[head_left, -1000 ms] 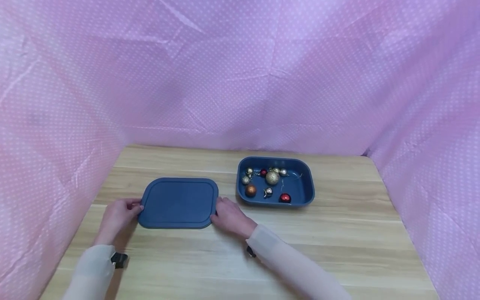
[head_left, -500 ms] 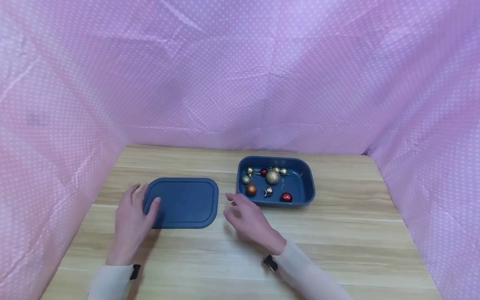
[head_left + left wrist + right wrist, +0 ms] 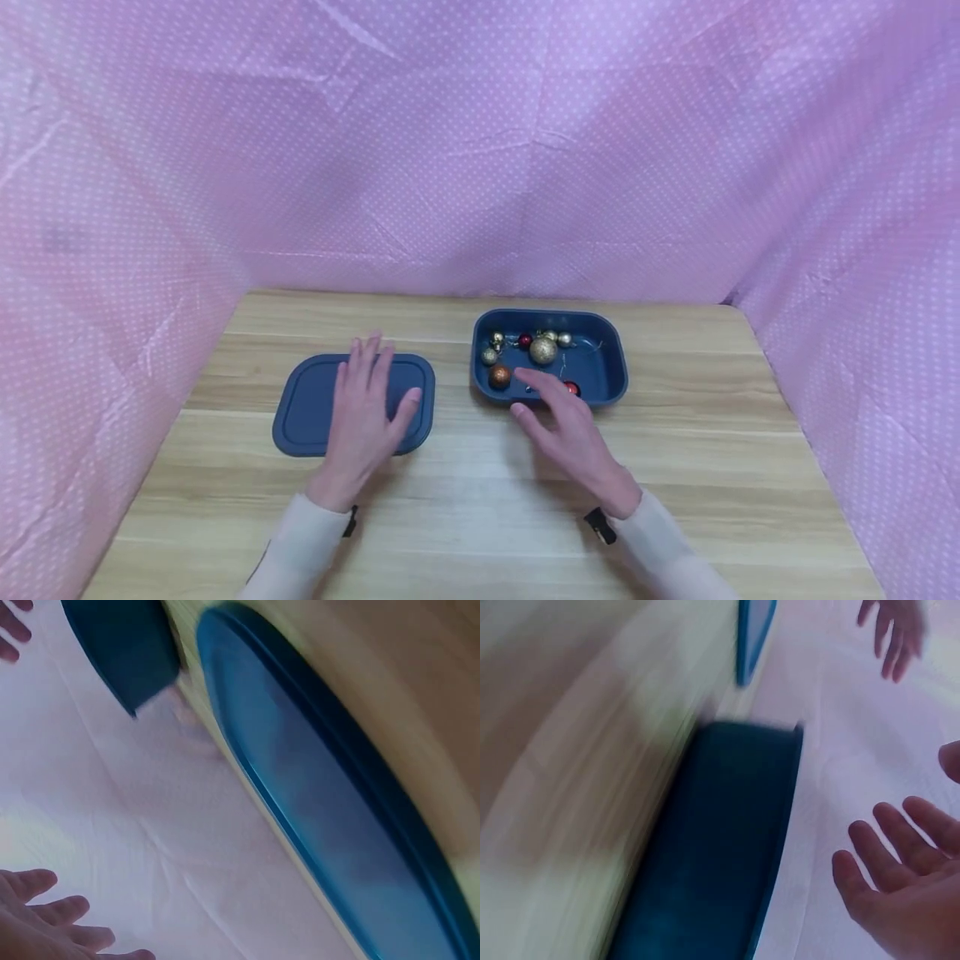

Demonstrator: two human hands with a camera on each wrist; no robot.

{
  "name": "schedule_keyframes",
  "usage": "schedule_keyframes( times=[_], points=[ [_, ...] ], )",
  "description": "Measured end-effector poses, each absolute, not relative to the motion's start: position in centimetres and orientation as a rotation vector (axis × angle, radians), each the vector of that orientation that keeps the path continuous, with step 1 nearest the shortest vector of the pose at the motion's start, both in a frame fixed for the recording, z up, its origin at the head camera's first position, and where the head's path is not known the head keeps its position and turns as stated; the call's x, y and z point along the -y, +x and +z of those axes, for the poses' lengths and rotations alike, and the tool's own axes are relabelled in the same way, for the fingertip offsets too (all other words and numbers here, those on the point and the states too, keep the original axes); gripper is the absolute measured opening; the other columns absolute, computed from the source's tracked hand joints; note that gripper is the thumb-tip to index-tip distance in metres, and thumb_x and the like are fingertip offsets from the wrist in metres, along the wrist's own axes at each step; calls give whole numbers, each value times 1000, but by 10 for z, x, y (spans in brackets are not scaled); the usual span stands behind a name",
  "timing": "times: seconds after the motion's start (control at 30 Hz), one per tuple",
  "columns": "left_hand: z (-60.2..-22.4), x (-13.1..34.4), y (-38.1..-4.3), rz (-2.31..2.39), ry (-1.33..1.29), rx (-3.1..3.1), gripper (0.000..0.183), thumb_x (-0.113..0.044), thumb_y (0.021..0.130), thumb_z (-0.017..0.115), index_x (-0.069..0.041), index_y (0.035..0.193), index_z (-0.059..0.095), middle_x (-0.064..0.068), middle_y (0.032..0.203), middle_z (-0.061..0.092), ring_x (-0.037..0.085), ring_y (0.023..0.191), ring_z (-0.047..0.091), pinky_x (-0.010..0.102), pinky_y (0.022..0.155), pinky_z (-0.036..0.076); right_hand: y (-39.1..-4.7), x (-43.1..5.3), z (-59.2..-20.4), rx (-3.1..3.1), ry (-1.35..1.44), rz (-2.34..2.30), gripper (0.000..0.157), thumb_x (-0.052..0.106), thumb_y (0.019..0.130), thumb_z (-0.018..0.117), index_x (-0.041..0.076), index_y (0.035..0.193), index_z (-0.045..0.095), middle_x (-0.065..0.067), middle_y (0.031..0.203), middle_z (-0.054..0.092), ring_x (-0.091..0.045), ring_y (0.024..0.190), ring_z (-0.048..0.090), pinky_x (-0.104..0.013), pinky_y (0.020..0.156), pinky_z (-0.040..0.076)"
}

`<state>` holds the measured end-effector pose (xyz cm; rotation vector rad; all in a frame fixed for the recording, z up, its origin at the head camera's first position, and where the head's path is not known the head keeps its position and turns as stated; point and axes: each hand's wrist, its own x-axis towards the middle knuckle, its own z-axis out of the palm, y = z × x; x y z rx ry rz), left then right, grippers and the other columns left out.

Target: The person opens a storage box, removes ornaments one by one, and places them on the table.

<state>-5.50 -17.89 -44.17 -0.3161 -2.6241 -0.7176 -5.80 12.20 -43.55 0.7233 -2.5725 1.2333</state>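
A flat blue lid (image 3: 307,408) with rounded corners lies on the left of the table. My left hand (image 3: 362,417) hovers over it, fingers stretched out and holding nothing; in the left wrist view a clear gap shows between these fingers (image 3: 60,909) and the lid (image 3: 315,795). To the right stands a deep blue box (image 3: 611,367) without its cover. Inside are several Christmas baubles: a large gold glitter one (image 3: 543,350), an orange one (image 3: 499,377), a red one (image 3: 572,388) and smaller ones. My right hand (image 3: 573,437), fingers loosely spread, is at the box's near side and hides part of it.
The wooden table (image 3: 480,517) carries both lid and box. Pink dotted cloth (image 3: 480,167) hangs behind the table and along both sides, close to its edges.
Both hands have let go of the lid's ends, leaving it on the table. My left hand has moved right, over the lid; my right hand has moved right to the box.
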Motion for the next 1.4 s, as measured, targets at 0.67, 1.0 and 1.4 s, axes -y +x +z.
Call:
schedule_keyframes(
  times=[0.67, 1.0, 1.4],
  points=[
    [-450, 111, -106, -672, -482, 2875, 88, -68, 103, 37, -5, 164, 27, 13, 173, 12, 40, 158, 4, 70, 120, 8, -122, -208, -440, 2761, 768, 943, 58, 22, 96, 76, 0, 146, 56, -21, 150, 54, -44, 143, 43, -63, 114, 33],
    [-461, 99, -118, -627, -481, 3041, 94, -73, 102, 33, -9, 167, 10, 6, 173, -4, 38, 159, -3, 67, 121, 4, -146, -216, -437, 2954, 922, 875, 57, 31, 94, 78, 2, 141, 62, -17, 143, 61, -40, 137, 52, -57, 112, 40],
    [-480, 88, -119, -627, -483, 3101, 96, -73, 100, 38, -8, 167, 11, 10, 174, 5, 41, 158, -1, 72, 119, 8, -161, -218, -444, 3101, 1193, 779, 45, 28, 95, 78, 2, 132, 69, -14, 132, 68, -33, 127, 62, -51, 107, 47]
  ],
)
